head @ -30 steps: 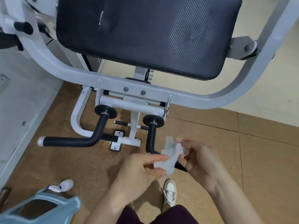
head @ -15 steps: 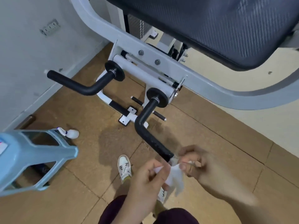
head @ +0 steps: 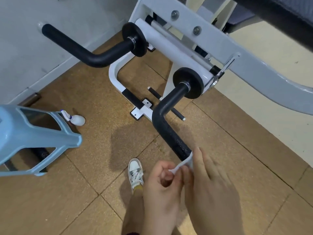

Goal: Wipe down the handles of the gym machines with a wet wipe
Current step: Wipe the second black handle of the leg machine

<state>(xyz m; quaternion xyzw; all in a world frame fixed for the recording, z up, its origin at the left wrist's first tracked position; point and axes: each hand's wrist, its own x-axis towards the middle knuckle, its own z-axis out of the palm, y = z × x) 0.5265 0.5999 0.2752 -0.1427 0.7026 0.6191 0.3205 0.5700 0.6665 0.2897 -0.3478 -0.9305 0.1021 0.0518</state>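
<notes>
- Our left hand has its fingers curled, pinching one end of the wet wipe between thumb and fingertips.
- Our right hand lies close beside it, almost touching. Its fingers stretch over the other part of the wipe, but the thumb is hidden, so we cannot tell whether it grips or only presses.
- The wipe runs as a narrow white strip between the two hands and meets the free tip of the near handle, the bent black grip pointing toward us.
- We judge the task to be at its start on this grip: the wipe touches only the tip, and the textured length up to the bend and the black collar is bare of it.
- The far handle, well apart to the left near the wall, has no hand or wipe on it, so it is left to do.
- Beyond, the machine frame carries both grips, and a blue stool, a spray bottle and our shoe stand on the floor.
</notes>
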